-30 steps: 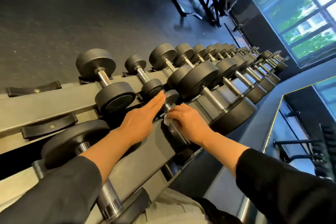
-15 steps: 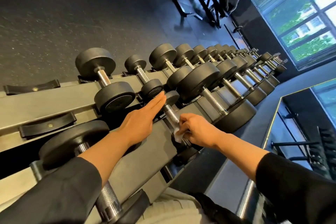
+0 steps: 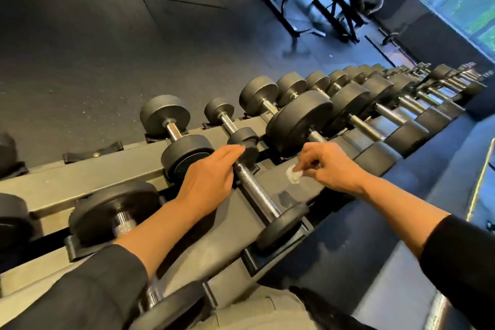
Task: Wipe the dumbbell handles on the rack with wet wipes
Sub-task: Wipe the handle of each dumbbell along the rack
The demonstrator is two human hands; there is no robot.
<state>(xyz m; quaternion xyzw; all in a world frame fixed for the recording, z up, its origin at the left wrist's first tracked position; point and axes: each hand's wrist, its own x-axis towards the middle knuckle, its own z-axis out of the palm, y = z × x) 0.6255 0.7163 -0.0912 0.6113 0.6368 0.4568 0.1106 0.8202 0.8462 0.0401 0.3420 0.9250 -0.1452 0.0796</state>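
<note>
Wipe [image 3: 294,176] pinched in right hand [image 3: 328,166], beside handle [image 3: 255,191]; left hand [image 3: 207,175] flat.

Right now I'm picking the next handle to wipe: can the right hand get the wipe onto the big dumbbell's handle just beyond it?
Probably yes: the right hand, pinching the wipe, sits beside that handle with nothing between them.

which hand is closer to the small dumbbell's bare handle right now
Left. The left hand lies flat against the handle at its upper end. The right hand is off to the handle's right, clear of it, pinching the wet wipe.
</note>
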